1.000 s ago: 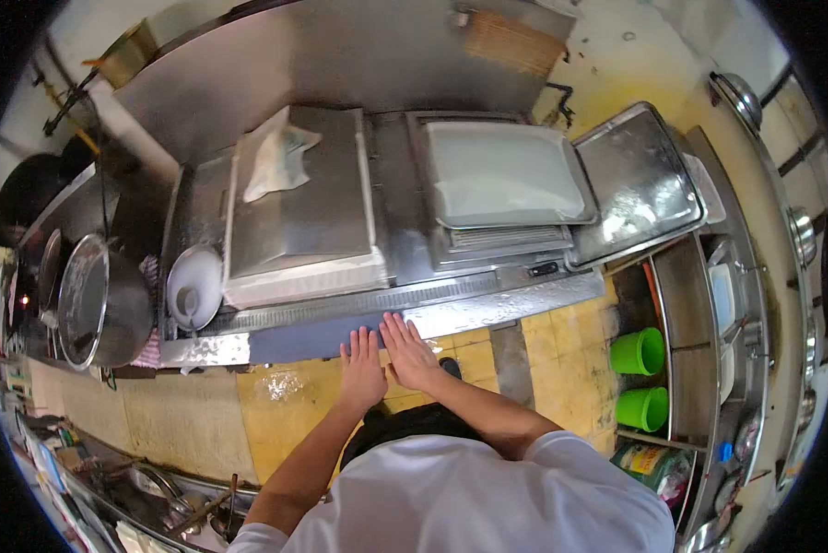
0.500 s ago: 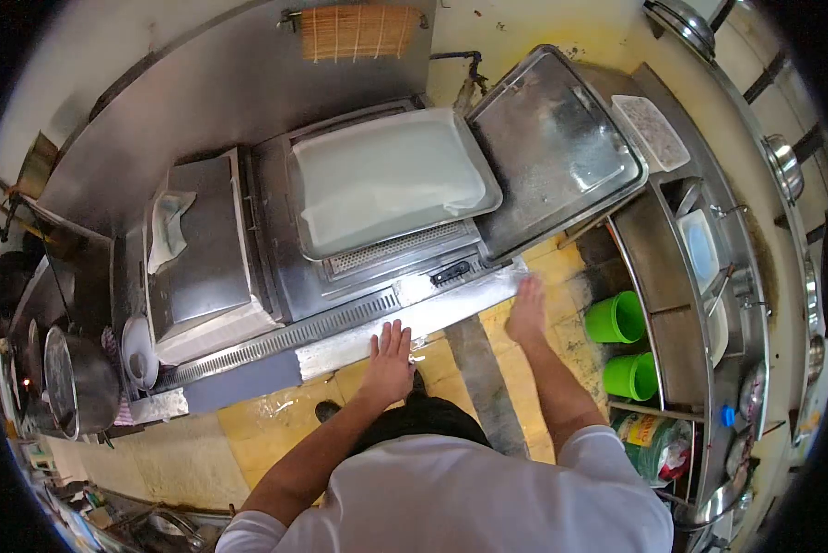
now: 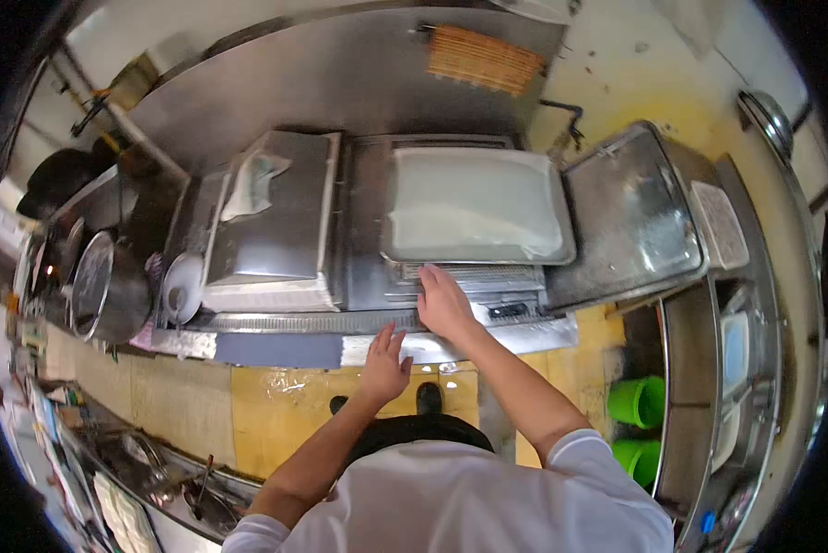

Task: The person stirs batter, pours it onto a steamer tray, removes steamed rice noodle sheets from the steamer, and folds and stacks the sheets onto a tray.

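A metal tray (image 3: 570,251) with a smooth whitish sheet or layer (image 3: 474,198) over it rests on the steel counter, above a perforated grate (image 3: 510,275). Just below the tray's front rim, my right hand (image 3: 446,304) reaches over the counter, fingers extended and holding nothing. Whether its fingertips touch the rim or grate I cannot tell. My left hand (image 3: 386,365) hovers by the counter's front edge, fingers spread, with nothing in it. To the right of the grate lies a small black-handled item (image 3: 510,311).
A large bare tray (image 3: 630,221) leans at the right. Left stands a steel box (image 3: 280,221) with a crumpled cloth (image 3: 253,184) on top, then a white plate (image 3: 183,286) and a pot (image 3: 105,286). Green buckets (image 3: 637,402) sit by the right-hand shelves.
The view has turned and shifted, so the counter appears more level. My right hand has moved left from the counter's right end to the tray's front. My left hand stays near the front edge.
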{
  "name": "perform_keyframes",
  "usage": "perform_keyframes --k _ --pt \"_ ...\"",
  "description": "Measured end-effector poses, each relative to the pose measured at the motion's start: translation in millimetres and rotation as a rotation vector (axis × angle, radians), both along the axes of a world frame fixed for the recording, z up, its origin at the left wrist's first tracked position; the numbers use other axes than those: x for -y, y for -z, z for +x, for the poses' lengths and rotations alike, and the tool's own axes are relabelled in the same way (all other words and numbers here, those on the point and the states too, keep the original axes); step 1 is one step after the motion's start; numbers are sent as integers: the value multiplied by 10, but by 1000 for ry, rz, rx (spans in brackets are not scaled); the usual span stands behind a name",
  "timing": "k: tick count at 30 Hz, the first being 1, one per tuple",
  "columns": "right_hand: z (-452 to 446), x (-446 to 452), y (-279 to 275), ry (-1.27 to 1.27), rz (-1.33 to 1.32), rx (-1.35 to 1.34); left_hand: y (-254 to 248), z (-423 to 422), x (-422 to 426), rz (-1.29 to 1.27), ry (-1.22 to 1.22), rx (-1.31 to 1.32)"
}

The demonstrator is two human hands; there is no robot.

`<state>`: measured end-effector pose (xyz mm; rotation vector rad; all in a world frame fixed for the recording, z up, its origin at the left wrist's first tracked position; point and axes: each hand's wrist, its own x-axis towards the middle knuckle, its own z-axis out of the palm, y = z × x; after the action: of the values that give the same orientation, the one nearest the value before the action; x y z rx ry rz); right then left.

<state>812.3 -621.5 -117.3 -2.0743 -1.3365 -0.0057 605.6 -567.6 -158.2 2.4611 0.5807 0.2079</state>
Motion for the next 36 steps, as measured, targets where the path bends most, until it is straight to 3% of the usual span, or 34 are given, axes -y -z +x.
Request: perform_keyframes --k 3,9,12,13,14,16,18,19,21,25,27,28,31,34,36 --pt "19 -557 51 -31 -114 54 -128 -357 -246 -25 -178 50" --pt "24 -1116 56 27 -647 -3 -92 -1237 -690 -63 -411 121" --pt "-456 -1182 130 78 -363 249 49 -1661 -921 -126 -473 180" --pt "-722 -1249 -61 41 -476 64 109 -1778 -1014 -150 -486 203" --pt "-1068 -1350 -263 6 -585 -122 218 -1869 -1109 -354 -572 238" --pt "-1858 -1369 -311 -138 -392 -372 419 -2040 -1292 -771 -724 298" --pt "-2490 -1429 -168 -475 -200 -334 297 -2220 -1498 -1025 -772 393" --pt "-2722 -1465 -132 -510 -213 -348 248 -2302 -1600 -1153 -790 440" --pt "-3061 -1524 -154 -579 -245 -381 305 -2465 -1784 -1117 -720 482" --pt "-3117 -1709 -367 -447 -460 -349 278 -2715 -2010 -887 -642 398" --pt "-3031 -1847 -372 -390 -625 -370 14 -2761 -2115 -866 -652 63" --pt "-3021 -1867 -335 -379 -540 -342 -106 -2776 -2161 -851 -653 -105" --pt "-3099 -1895 -271 -390 -193 -277 127 -2827 -2201 -740 -507 192" --pt "-3093 -2031 -192 -347 -215 -250 142 -2822 -2127 -415 -568 295" --pt "-3010 -2158 -206 -331 -278 -272 130 -2893 -2162 -507 -571 270"
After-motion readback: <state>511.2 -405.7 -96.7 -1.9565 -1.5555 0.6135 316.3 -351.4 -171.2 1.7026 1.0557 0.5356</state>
